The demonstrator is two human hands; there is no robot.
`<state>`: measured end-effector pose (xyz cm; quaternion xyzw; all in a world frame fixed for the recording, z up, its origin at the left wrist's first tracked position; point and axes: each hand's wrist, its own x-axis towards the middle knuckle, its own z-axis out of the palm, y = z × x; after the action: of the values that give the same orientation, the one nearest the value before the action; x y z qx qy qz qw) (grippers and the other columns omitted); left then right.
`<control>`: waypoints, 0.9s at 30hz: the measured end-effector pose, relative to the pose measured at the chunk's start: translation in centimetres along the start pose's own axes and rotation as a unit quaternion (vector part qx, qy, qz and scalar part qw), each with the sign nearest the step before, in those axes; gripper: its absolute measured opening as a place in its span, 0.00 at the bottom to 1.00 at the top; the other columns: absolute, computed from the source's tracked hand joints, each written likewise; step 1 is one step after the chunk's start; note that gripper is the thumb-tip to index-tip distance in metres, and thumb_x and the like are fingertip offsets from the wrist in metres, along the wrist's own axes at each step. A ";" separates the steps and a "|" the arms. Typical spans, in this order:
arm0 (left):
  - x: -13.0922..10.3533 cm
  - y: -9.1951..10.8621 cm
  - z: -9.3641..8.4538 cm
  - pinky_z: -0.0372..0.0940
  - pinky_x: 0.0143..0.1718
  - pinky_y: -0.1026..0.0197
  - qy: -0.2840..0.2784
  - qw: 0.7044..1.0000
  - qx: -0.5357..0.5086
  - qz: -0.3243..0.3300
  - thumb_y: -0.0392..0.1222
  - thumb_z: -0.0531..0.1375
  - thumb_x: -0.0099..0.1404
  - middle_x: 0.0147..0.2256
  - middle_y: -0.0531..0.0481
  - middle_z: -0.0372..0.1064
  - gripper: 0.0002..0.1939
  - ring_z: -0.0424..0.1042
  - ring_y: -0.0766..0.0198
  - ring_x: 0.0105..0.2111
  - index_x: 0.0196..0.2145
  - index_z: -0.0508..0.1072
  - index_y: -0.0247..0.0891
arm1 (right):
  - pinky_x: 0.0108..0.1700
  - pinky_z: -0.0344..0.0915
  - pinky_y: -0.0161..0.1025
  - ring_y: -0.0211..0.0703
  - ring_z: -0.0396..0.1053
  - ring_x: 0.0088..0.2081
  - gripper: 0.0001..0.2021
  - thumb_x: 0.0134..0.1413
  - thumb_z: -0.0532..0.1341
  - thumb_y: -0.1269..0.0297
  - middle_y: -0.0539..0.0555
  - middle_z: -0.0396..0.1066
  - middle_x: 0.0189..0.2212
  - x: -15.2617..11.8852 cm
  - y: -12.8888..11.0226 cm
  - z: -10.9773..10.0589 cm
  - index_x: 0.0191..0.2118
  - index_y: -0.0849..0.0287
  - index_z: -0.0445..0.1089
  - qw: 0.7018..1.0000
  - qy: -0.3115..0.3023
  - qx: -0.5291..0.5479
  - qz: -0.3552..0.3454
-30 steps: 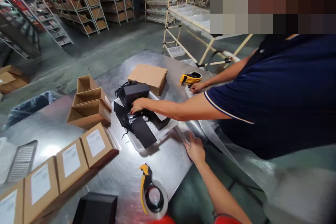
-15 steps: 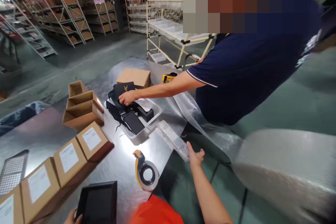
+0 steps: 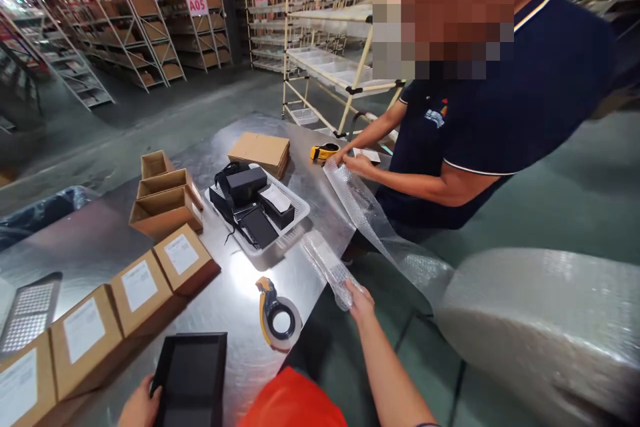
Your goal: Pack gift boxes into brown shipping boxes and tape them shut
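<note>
At the bottom left, my left hand [image 3: 140, 405] grips the left edge of a black framed tablet-like panel [image 3: 193, 377]. My right hand [image 3: 361, 301] has its fingers closed on the near end of a bubble-wrapped packet [image 3: 327, 260], which reaches over the metal table's [image 3: 225, 333] edge. Between them lies a tape dispenser [image 3: 280, 320] with a yellow handle. Beyond the packet, a white basket [image 3: 299, 215] holds black boxes [image 3: 247, 185] and a slip of paper.
Closed cartons with labels [image 3: 137, 287] line the left; open cartons [image 3: 167, 208] stand behind them. Flat cardboard [image 3: 260, 150] and a yellow tape dispenser [image 3: 323, 152] lie at the back. At right, a co-worker [image 3: 450, 147] holds bubble wrap [image 3: 360, 207] from a large roll [image 3: 540, 320].
The co-worker's hand has left the basket, and both their hands are now at the bubble wrap. The black pouch with the gold logo is gone from the basket. My right hand has closed on the packet.
</note>
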<state>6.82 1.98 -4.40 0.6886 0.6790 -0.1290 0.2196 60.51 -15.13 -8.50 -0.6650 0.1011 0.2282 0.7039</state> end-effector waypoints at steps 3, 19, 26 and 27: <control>-0.9 1.9 -1.5 0.64 0.52 0.42 0.046 0.997 0.063 0.016 0.44 0.41 0.65 0.53 0.28 0.67 0.28 0.71 0.40 0.50 0.52 0.69 0.26 | 0.21 0.66 0.38 0.39 0.64 0.18 0.27 0.13 0.75 0.51 0.45 0.65 0.16 -1.9 -0.9 -2.6 0.22 0.55 0.63 1.000 0.002 0.004 0.016; -7.3 10.6 -6.3 0.66 0.38 0.58 -0.146 0.878 -0.446 0.089 0.46 0.66 0.49 0.34 0.45 0.76 0.26 0.74 0.57 0.35 0.44 0.73 0.31 | 0.31 0.64 0.36 0.39 0.68 0.28 0.21 0.34 0.72 0.52 0.48 0.71 0.26 -19.2 -2.7 9.6 0.33 0.59 0.68 0.847 -0.482 -0.196 0.111; -8.7 2.2 -5.5 0.63 0.40 0.59 0.019 0.966 -0.257 -0.029 0.38 0.55 0.61 0.35 0.46 0.77 0.10 0.74 0.55 0.39 0.37 0.75 0.36 | 0.29 0.63 0.38 0.43 0.68 0.29 0.17 0.41 0.63 0.61 0.49 0.69 0.30 -27.4 6.4 9.2 0.40 0.53 0.63 0.778 -0.536 -0.323 0.053; -8.6 2.1 -6.2 0.63 0.40 0.59 0.031 0.972 -0.229 -0.028 0.39 0.53 0.63 0.36 0.45 0.76 0.11 0.74 0.55 0.40 0.38 0.75 0.37 | 0.30 0.63 0.39 0.44 0.67 0.30 0.17 0.40 0.63 0.61 0.48 0.68 0.28 -28.1 7.4 9.2 0.39 0.53 0.62 0.771 -0.537 -0.340 0.031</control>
<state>7.74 -2.62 5.38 0.6041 0.7163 0.0455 0.3464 31.05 -11.25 -1.64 -0.6267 -0.3572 0.5893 0.3637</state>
